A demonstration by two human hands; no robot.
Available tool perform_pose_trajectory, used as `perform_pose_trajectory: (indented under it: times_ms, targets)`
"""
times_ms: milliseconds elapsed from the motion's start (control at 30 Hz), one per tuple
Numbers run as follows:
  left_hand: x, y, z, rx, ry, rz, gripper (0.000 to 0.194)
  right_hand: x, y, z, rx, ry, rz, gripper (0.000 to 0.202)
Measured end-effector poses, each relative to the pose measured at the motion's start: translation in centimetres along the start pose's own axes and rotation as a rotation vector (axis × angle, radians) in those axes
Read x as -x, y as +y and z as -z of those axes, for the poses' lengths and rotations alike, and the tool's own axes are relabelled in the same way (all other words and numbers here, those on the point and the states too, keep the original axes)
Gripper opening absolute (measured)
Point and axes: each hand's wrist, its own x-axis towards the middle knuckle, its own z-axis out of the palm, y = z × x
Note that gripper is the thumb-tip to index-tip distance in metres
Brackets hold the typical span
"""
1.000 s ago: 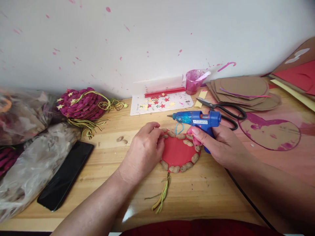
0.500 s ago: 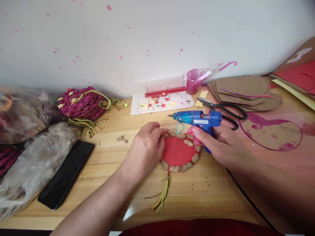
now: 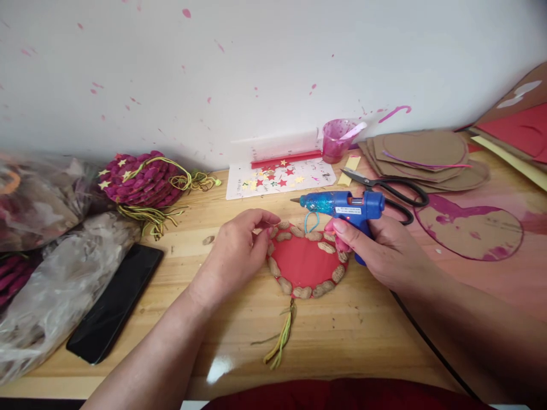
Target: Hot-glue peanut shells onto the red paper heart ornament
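Observation:
My right hand [image 3: 378,245] wraps round the handle of a blue hot glue gun [image 3: 354,206], whose nozzle points left above the far edge of a red disc [image 3: 303,262]. Peanuts in shells [image 3: 302,292] line the disc's rim, with a second row begun inside it at the top. At the disc's upper left edge is my left hand [image 3: 239,245], thumb and index finger apart, close to the rim peanuts; its other fingers are hidden. A blue loop [image 3: 311,222] stands at the top of the disc and a yellow-green tassel [image 3: 282,339] hangs from the bottom.
Left lie a black phone [image 3: 115,304], plastic bags [image 3: 81,273] and a stack of purple peanut ornaments [image 3: 145,179]. Behind are paper stars [image 3: 282,182] on a sheet and a pink cup [image 3: 335,145]. Scissors [image 3: 393,188] and cardboard cutouts [image 3: 427,151] lie right; the gun's cord [image 3: 431,341] trails forward.
My left hand has slid left and its thumb and index finger have parted, uncovering peanuts on the disc's left edge. My right hand and the glue gun have barely moved.

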Motion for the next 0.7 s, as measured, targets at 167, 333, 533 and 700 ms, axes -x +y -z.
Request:
perform_pose_trajectory:
  times_ms: [167,333,533,700]
  targets:
    - [0.0,0.5,-0.7,-0.079,0.047,-0.096,0.021,0.1,0.1,-0.1,-0.004,-0.006,-0.023,0.035]
    - [0.3,0.7,-1.5,-0.114,0.077,-0.121,0.019,0.2,0.4,-0.1,-0.029,-0.012,-0.012,0.033]
    - [0.4,0.4,-1.8,-0.135,0.101,-0.142,0.015,0.0,0.4,-0.1,-0.014,-0.021,-0.016,0.033]
    - [0.4,0.4,-1.9,-0.148,0.099,-0.142,0.015,0.0,0.4,-0.1,-0.014,-0.019,-0.012,0.033]
